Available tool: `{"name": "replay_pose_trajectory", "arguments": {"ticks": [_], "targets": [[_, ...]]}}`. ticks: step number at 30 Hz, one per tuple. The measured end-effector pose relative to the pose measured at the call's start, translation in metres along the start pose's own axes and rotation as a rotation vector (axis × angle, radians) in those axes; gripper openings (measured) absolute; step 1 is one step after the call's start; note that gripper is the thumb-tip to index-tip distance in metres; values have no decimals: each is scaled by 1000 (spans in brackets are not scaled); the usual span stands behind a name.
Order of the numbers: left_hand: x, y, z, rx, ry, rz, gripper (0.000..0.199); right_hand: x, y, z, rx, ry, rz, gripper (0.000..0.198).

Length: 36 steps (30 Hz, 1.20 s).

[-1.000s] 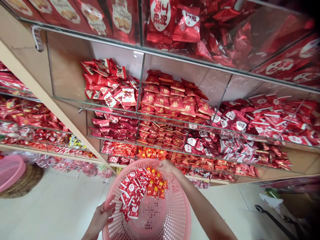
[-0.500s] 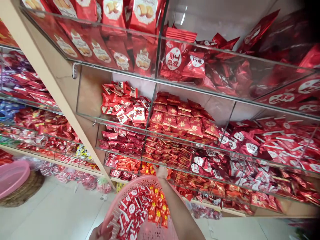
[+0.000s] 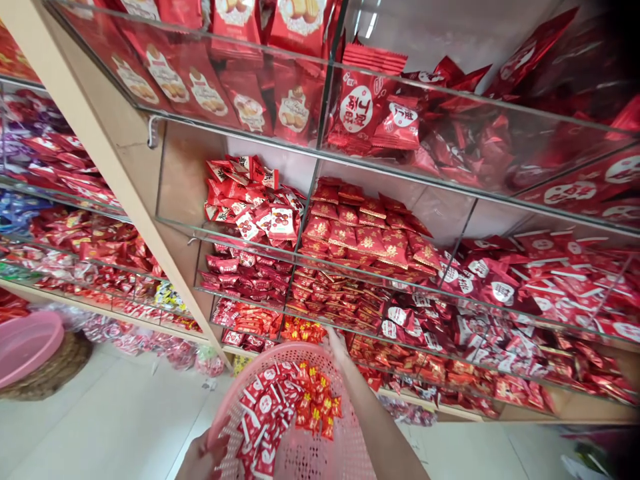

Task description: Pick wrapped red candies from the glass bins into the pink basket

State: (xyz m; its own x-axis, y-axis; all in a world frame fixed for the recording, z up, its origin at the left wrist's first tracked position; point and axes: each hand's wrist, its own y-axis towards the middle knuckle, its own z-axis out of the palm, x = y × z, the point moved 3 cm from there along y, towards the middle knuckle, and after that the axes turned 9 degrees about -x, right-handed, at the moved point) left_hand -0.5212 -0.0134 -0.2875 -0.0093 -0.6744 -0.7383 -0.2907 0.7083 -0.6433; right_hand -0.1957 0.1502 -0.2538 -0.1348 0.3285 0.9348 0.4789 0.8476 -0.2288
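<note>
- Head view: the basket (image 3: 287,351) is just in front of the shelf (image 3: 430,403), above the floor (image 3: 120,427) in the picture. Its near part runs out of frame, so whether anything props it from below cannot be told.
- The left hand (image 3: 204,455) is clamped on the basket's left rim, fingers reaching over the inside. If that grip alone bears the weight, a slack wrist could let the basket drop or swing.
- The right hand (image 3: 337,347) is at the far rim, close to the bottom bin (image 3: 303,329). Its fingertips are blurred; whether they are apart, together or on a packet cannot be told.
- Inside, red-and-white packets (image 3: 265,413) lie to the left and orange packets (image 3: 316,403) to the right, the two heaps touching. A jolt could slide one into the other and mix them.
- Both heaps sit toward the shelf side, leaving part of the base bare. That lopsided load could tip the basket forward if the left hand eased.
- The gap between rim and bin looks narrow. A packet let go short of the rim could fall to the floor, and a hurried wrist could knock the shelf edge or the rim.
</note>
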Motion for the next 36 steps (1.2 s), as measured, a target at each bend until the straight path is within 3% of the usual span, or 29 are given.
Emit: {"name": "replay_pose_trajectory", "arguments": {"ticks": [4, 8, 12, 17, 23, 26, 30, 36], "targets": [[2, 3, -1, 30, 41, 3, 38, 1, -32, -15, 87, 222, 114, 35], [1, 1, -1, 98, 61, -25, 30, -2, -63, -19, 205, 674, 351, 34], [-7, -7, 0, 90, 50, -29, 45, -11, -87, -22, 175, 850, 455, 30], [-17, -14, 0, 53, 69, -88, 58, -21, -109, -19, 104, 790, 314, 26], [-26, -21, 0, 90, 41, -91, 62, -14, -132, -23, -86, 277, -167, 32], [-27, -22, 1, 74, 43, -102, 63, -15, -140, -24, -90, 216, -284, 33], [-26, -20, 1, 81, 41, -107, 66, -33, -134, -33, -177, 190, -220, 37], [-22, -17, 0, 100, 59, -83, 67, -74, -121, -75, -457, 127, -27, 47]]}}
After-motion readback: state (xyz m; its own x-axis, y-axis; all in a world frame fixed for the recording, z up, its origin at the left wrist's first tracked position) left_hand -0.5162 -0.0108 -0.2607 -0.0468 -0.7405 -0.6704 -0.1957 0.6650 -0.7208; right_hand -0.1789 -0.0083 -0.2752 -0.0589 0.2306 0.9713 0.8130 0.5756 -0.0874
